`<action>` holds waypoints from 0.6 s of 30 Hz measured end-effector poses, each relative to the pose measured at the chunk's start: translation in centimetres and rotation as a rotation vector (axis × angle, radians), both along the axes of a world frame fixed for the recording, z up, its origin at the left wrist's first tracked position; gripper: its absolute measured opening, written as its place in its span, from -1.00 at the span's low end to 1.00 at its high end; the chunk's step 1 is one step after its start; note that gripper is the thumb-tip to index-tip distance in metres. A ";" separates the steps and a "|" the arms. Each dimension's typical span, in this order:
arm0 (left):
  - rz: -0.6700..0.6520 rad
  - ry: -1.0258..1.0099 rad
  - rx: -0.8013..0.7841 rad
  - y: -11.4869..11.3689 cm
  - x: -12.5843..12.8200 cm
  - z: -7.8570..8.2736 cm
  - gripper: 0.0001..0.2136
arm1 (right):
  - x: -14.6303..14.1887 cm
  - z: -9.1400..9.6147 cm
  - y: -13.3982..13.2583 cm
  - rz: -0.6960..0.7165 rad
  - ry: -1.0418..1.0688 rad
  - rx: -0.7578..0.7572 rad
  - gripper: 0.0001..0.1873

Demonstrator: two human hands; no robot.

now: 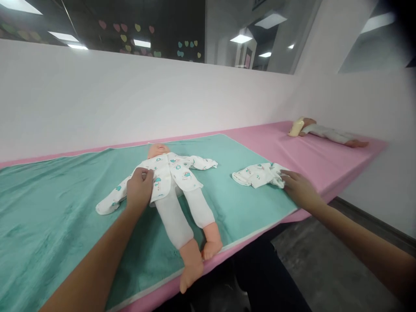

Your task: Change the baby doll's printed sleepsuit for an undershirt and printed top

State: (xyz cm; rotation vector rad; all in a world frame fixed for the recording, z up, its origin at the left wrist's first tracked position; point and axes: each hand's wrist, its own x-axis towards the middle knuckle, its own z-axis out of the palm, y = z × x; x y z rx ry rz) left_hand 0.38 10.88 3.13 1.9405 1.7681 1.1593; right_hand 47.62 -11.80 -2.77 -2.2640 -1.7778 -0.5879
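Note:
A baby doll (175,212) lies on its back on a green blanket (237,212), its feet toward me. It wears a white printed baby shirt (161,174) with the front flaps apart low down; the sleeve ends cover its hands. My left hand (139,190) rests at the shirt's left side, fingers curled and closed on its cloth. To the right, a bunched white printed baby garment (259,174) lies on the blanket; its exact kind is not clear. My right hand (299,188) is closed on its right end, thumb and fingers pinching the fabric.
The blanket covers part of a pink-covered table (276,138). A second doll (334,134) lies at the far right corner, with a pale yellow object (296,127) by its head. White walls (130,95) stand behind and to the right, with dark windows above.

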 end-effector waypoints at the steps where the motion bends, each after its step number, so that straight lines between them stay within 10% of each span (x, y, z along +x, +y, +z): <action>1: -0.039 0.035 0.035 -1.2 0.3 0.8 -0.78 | -0.9 0.0 0.6 0.005 0.022 -0.010 -0.68; 6: -0.472 0.227 0.427 -14.0 3.8 0.3 -0.78 | -5.5 1.6 3.4 0.002 0.254 0.008 -0.73; 11: -0.758 0.172 0.713 -27.8 10.1 -12.5 -0.83 | -8.5 2.4 7.6 0.044 0.350 -0.016 -0.68; 15: -0.761 0.222 0.570 -30.9 14.1 -22.6 -0.67 | -10.5 1.2 9.8 0.094 0.289 -0.056 -0.76; 18: -0.598 0.208 0.281 -31.2 14.7 -25.6 -0.45 | -11.0 0.7 9.6 0.127 0.253 -0.079 -0.78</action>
